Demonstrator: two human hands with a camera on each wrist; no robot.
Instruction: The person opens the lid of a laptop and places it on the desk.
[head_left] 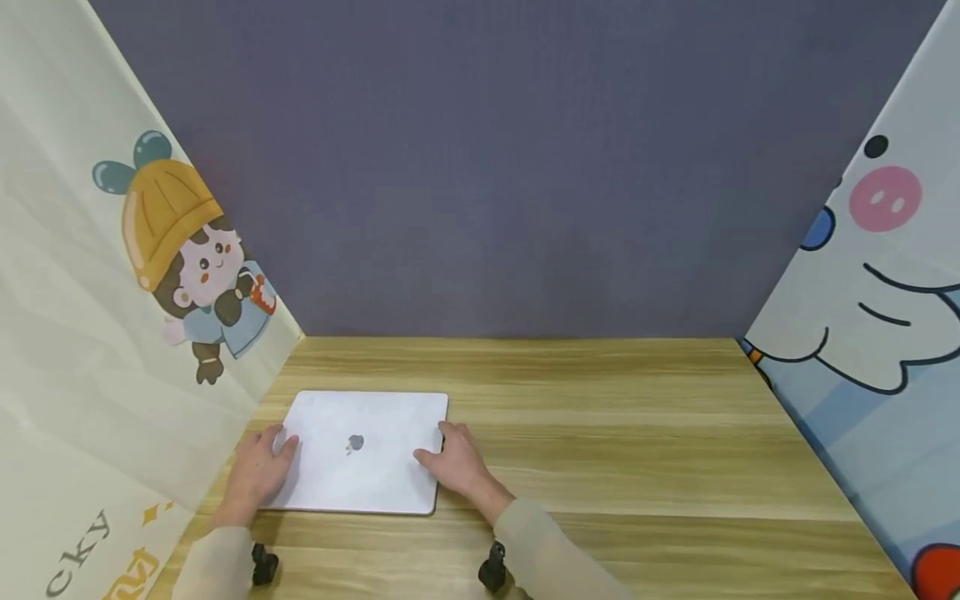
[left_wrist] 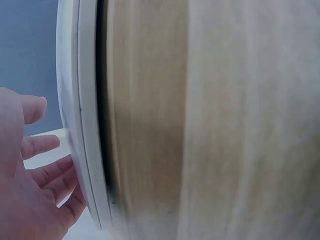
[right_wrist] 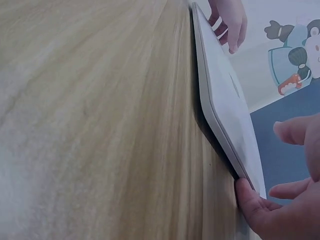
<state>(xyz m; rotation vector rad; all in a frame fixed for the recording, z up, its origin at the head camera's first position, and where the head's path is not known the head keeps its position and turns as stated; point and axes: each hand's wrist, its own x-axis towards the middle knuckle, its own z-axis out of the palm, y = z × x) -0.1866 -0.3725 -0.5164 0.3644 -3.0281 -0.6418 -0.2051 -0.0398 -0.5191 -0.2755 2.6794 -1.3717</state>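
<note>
A closed silver laptop [head_left: 390, 475] lies flat on the wooden table, with a dark apple logo [head_left: 356, 443] on its lid. At its left edge is my left hand [head_left: 260, 471]; in the left wrist view the fingertips [left_wrist: 65, 165] touch the laptop's side and the thumb stands off the lid. My right hand [head_left: 459, 458] is at the right edge. In the right wrist view, a fingertip [right_wrist: 245, 190] meets the laptop's lower side edge [right_wrist: 225, 137], while the thumb is raised apart from the lid.
The wooden table [head_left: 600, 450] extends to the right of the laptop. A dark grey panel [head_left: 517, 167] stands at the back. Printed curtains with cartoon figures hang at the left [head_left: 60, 333] and right [head_left: 862, 433]. Small black devices [head_left: 264, 565] sit at both wrists.
</note>
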